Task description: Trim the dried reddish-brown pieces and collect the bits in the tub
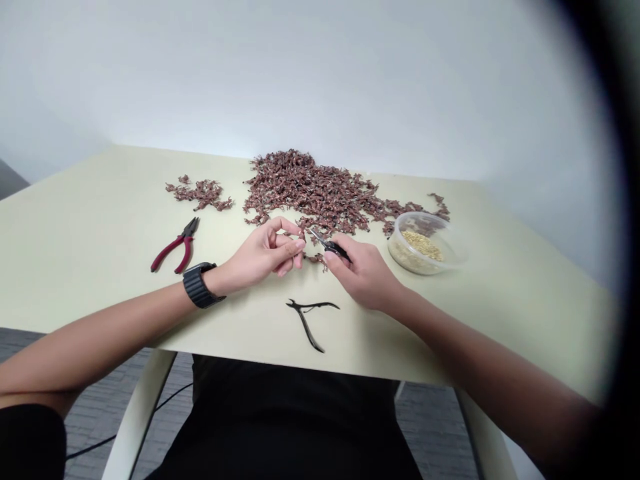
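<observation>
My left hand [257,257], with a dark watch on its wrist, is closed in a pinch on a small brown figure-like piece [302,234]. In my right hand [367,275] is a slim pointed tool with a black handle, which looks like small pliers [320,239]. Its metal tip points at the piece and is very close to it; whether they touch I cannot tell. Just beyond both hands lies a big heap of similar brown pieces [310,190]. A few loose brown pieces [316,259] lie between the hands.
Black cuticle nippers [306,320] lie near the front edge of the pale table [240,333]. Red-handled pliers [185,243] rest at left, below a smaller brown pile [201,193]. A clear round tub [400,257] at right holds small gold-coloured bits [424,245]. A wall stands behind.
</observation>
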`<act>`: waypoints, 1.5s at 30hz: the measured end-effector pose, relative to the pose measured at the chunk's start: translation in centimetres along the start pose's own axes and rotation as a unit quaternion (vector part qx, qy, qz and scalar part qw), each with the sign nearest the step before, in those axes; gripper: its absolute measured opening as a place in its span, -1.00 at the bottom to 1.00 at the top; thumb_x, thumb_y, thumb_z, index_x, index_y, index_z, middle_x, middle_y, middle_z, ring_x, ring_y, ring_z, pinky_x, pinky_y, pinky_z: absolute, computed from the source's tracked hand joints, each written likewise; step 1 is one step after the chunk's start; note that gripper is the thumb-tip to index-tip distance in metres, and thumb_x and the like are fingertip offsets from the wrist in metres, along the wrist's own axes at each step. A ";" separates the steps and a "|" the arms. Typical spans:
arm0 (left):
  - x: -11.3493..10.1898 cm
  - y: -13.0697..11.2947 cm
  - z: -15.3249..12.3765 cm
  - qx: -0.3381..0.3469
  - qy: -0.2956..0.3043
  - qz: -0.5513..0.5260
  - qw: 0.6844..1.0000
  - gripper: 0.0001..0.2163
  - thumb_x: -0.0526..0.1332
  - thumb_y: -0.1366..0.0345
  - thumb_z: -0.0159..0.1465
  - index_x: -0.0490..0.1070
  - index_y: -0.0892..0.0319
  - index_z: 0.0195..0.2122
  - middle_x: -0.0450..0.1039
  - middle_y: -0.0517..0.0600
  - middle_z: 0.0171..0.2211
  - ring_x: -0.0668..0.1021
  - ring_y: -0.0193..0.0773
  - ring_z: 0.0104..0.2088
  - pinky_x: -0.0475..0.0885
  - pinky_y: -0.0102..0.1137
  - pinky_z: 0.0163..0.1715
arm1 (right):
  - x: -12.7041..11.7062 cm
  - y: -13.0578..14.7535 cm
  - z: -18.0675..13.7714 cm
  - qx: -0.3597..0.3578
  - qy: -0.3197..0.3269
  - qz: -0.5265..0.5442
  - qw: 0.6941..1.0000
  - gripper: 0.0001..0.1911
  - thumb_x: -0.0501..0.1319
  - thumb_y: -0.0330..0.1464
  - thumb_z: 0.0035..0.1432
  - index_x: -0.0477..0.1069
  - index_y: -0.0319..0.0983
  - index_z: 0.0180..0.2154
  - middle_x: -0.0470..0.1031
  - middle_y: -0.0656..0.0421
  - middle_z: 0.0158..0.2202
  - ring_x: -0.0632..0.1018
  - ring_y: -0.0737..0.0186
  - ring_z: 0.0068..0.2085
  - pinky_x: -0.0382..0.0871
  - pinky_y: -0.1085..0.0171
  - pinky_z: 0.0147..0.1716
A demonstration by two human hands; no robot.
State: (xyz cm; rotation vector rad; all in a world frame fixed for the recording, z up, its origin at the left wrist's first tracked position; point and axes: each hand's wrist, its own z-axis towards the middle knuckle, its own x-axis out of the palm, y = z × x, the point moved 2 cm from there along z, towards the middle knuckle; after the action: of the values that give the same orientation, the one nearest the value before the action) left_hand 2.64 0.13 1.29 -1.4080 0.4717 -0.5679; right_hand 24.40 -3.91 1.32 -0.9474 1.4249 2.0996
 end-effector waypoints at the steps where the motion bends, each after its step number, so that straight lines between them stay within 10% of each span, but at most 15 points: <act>1: -0.1 0.0 0.0 -0.002 0.002 -0.012 1.000 -0.69 0.31 0.10 0.39 0.24 0.15 -0.08 0.54 -0.07 -0.44 0.37 -0.48 -0.63 0.19 -0.54 -0.61 | -0.1 -0.1 0.0 -0.013 -0.001 -0.016 1.000 -0.74 0.09 -0.13 0.40 0.27 -0.16 -0.27 0.27 0.27 -0.49 0.29 0.25 -0.46 0.09 0.23 -0.39; 15: -0.1 -0.1 -0.1 -0.023 0.019 -0.064 0.998 -0.75 0.30 0.16 0.41 0.32 0.19 -0.08 0.54 -0.06 -0.45 0.35 -0.52 -0.66 0.15 -0.55 -0.62 | -0.6 -0.2 0.2 -0.079 0.009 -0.072 0.994 -0.77 0.08 -0.18 0.42 0.32 -0.19 -0.22 0.35 0.20 -0.38 0.34 0.22 -0.39 0.14 0.23 -0.32; 22: 0.1 -0.1 -0.4 0.018 0.003 0.038 0.999 -0.73 0.26 0.12 0.42 0.21 0.13 -0.08 0.52 -0.08 -0.48 0.35 -0.46 -0.64 0.20 -0.53 -0.58 | -0.1 0.5 -0.1 0.010 0.044 0.054 0.998 -0.67 0.06 -0.10 0.42 0.30 -0.18 -0.32 0.26 0.25 -0.47 0.27 0.27 -0.45 0.10 0.25 -0.41; 29: 0.1 -0.1 -0.7 0.105 -0.068 0.281 0.951 -0.73 0.30 0.19 0.38 0.24 0.14 -0.05 0.55 -0.03 -0.42 0.55 -0.31 -0.44 0.34 -0.47 -0.41 | 1.0 1.2 -0.5 0.213 0.171 0.381 0.883 -0.57 0.00 0.06 0.39 0.28 -0.15 -0.28 0.04 0.31 -0.48 -0.03 0.34 -0.53 -0.19 0.31 -0.60; 35: 0.2 0.0 -0.2 0.037 -0.050 0.085 0.994 -0.69 0.27 0.09 0.41 0.15 0.10 -0.07 0.51 -0.12 -0.49 0.37 -0.46 -0.65 0.22 -0.54 -0.59 | 0.3 0.6 -0.1 0.076 0.039 0.159 0.984 -0.61 0.05 -0.05 0.42 0.31 -0.18 -0.34 0.28 0.22 -0.42 0.30 0.26 -0.39 0.17 0.25 -0.41; 45: -0.1 -0.4 -0.1 -0.023 -0.005 -0.028 0.999 -0.74 0.33 0.15 0.38 0.33 0.20 -0.12 0.52 -0.07 -0.49 0.33 -0.50 -0.66 0.15 -0.53 -0.62 | -0.5 0.0 0.0 -0.068 -0.010 -0.076 0.995 -0.77 0.10 -0.16 0.38 0.32 -0.18 -0.19 0.36 0.19 -0.39 0.36 0.20 -0.39 0.16 0.22 -0.34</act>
State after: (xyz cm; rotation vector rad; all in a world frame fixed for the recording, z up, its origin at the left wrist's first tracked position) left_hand 2.42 0.08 1.68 -1.4719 0.4409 -0.5968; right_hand 24.77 -3.85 1.73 -1.0488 1.1732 2.1064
